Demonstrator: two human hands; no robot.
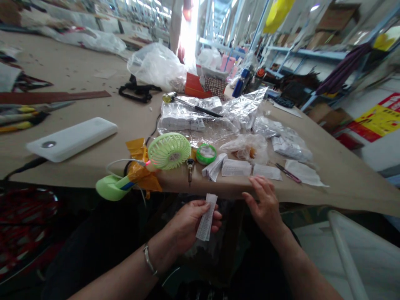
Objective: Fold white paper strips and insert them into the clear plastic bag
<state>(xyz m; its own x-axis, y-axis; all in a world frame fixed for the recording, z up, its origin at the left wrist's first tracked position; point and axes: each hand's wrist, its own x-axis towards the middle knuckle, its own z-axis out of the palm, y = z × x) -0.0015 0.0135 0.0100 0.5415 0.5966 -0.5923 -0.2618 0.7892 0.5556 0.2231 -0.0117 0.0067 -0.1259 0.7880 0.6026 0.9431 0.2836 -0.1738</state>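
Note:
My left hand (193,223) pinches a narrow printed paper strip (206,217) below the table edge, with the strip hanging down past my fingers. My right hand (264,204) rests its fingertips on the edge of the tan board table (131,125), holding nothing. Just beyond those fingers lie small stacks of folded printed paper slips (236,167) and a loose slip (266,171). A roll of green tape (206,154) and a small green fan (169,151) stand further left, beyond the gap between my hands.
Clear plastic bags of papers (187,118) cover the table's middle, with a black-handled tool (195,105) on top. A white power bank (71,138) lies left. Yellow-taped green fan base (112,187) overhangs the edge. Shelves with boxes stand at the back right.

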